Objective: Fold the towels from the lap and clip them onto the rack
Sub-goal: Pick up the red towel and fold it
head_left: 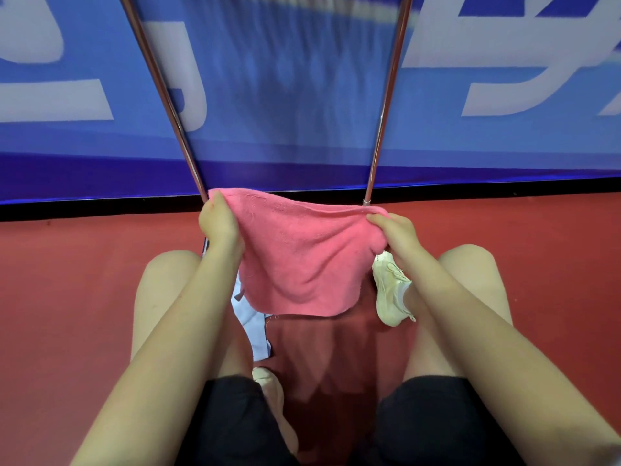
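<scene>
Both hands, left [220, 223] and right [396, 232], pinch the pink towel's [302, 260] top corners, holding it spread above the lap before the rack [161, 85]. Folding seems barely begun; clipping remains.

Two slanted poles [161, 95] [391, 95] framed an open gap at upper centre; the spread towel [302, 257] blocked the middle.

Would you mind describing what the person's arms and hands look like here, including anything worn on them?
Both arms are bare from the bottom edge of the picture to the wrist, with no sleeves in view. The left hand and right hand are bare too: no gloves, and no watch, bracelet or ring shows. No markings are visible on either arm.
</scene>
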A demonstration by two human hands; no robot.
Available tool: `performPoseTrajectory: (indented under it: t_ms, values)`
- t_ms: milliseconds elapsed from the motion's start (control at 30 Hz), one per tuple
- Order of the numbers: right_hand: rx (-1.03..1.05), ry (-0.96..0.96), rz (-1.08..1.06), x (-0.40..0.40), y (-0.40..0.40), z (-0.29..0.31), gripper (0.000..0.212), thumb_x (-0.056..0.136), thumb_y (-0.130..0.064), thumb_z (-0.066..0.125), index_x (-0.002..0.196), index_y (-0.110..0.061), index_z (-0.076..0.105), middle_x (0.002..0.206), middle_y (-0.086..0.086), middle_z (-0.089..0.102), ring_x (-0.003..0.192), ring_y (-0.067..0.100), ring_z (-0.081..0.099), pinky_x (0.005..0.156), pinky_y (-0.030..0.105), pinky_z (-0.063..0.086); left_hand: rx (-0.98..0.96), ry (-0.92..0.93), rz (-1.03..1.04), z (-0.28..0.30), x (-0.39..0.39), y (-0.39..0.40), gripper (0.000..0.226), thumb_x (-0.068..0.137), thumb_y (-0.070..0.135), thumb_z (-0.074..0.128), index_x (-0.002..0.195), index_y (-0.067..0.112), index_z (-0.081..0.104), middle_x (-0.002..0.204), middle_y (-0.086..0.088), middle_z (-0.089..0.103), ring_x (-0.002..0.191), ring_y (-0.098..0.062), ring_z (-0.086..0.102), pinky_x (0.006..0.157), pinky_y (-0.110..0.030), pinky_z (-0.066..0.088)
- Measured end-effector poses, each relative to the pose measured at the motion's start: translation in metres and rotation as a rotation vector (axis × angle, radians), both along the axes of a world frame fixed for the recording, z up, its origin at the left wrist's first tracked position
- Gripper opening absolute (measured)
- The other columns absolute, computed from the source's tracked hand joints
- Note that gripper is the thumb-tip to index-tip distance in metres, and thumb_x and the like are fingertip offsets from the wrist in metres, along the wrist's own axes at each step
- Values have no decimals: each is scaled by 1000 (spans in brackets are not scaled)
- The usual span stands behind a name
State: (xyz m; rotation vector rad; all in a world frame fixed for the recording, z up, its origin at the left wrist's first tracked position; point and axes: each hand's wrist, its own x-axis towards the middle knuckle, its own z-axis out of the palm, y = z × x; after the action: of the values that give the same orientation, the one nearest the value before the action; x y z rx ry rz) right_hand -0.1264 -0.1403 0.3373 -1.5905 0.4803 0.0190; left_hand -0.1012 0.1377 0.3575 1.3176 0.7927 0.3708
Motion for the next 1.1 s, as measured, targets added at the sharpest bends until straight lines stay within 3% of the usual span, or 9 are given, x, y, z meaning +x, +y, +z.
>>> performPoseTrajectory:
  t_ms: [133, 333, 467, 600, 700, 767, 933, 1033, 1100]
  values:
    - [164, 24, -23, 3, 13, 5, 14, 80, -15, 70, 94, -10, 71, 86, 6, 68, 78, 18, 62, 75, 32, 50, -67, 30, -141, 0, -6, -26, 39, 93, 32, 51, 57, 18, 50, 66, 8, 48, 72, -17, 41, 71, -30, 34]
    - [213, -34, 125, 2, 42, 9, 13, 92, -19, 57, 99, -16, 68, 75, -9, 72, 69, 3, 66, 67, 18, 51, -63, -19, -342, -5, -18, -73, 47, 92, 37, 54, 49, 17, 59, 65, 7, 55, 74, -16, 43, 72, -32, 39]
    - [183, -76, 134, 3, 62, 9, 32, 95, -18, 53, 124, -4, 59, 112, 9, 65, 100, 16, 60, 95, 31, 47, -96, -37, -454, -6, -28, -101, 35, 97, 31, 53, 67, 16, 66, 86, -1, 65, 78, -13, 52, 74, -29, 44]
    - [118, -90, 144, 2, 75, 11, 29, 99, -13, 44, 123, 0, 56, 105, 8, 59, 96, 17, 56, 73, 16, 47, -105, -52, -531, -8, -33, -115, 42, 97, 37, 49, 94, 1, 72, 100, -11, 71, 83, -17, 61, 80, -32, 51]
    - [64, -63, 114, 3, 85, 10, 30, 99, -14, 42, 123, -2, 55, 109, 10, 60, 97, 18, 56, 78, 24, 48, -166, -52, -533, -11, -34, -118, 51, 93, 43, 49, 101, -3, 70, 106, -17, 71, 88, -22, 64, 86, -37, 53]
    - [51, -81, 103, 4, 90, 9, 26, 98, -14, 43, 116, -5, 59, 110, 11, 63, 96, 19, 57, 82, 28, 47, -190, -26, -503, -12, -32, -116, 45, 95, 40, 49, 98, 1, 70, 101, -14, 71, 86, -22, 63, 83, -34, 52]
    - [29, -197, 95, 2, 96, 14, 11, 97, -12, 47, 93, -12, 58, 87, -1, 61, 75, 7, 57, 62, 9, 45, -147, 2, -424, -10, -28, -111, 35, 97, 32, 50, 68, 18, 64, 73, 3, 63, 71, -15, 55, 70, -28, 45]
    - [14, -219, 136, 3, 102, 10, 17, 94, -20, 50, 97, -10, 63, 100, 3, 69, 89, 13, 64, 77, 20, 50, -115, -35, -439, -11, -32, -113, 30, 93, 24, 52, 69, 14, 66, 71, 1, 62, 69, -14, 53, 69, -30, 46]
    - [0, -203, 100, 4, 106, 8, 16, 91, -26, 53, 95, -11, 61, 101, 4, 67, 91, 15, 62, 80, 28, 49, -126, -45, -477, -11, -35, -114, 34, 96, 29, 48, 92, 6, 73, 85, -4, 69, 77, -14, 60, 75, -31, 51]
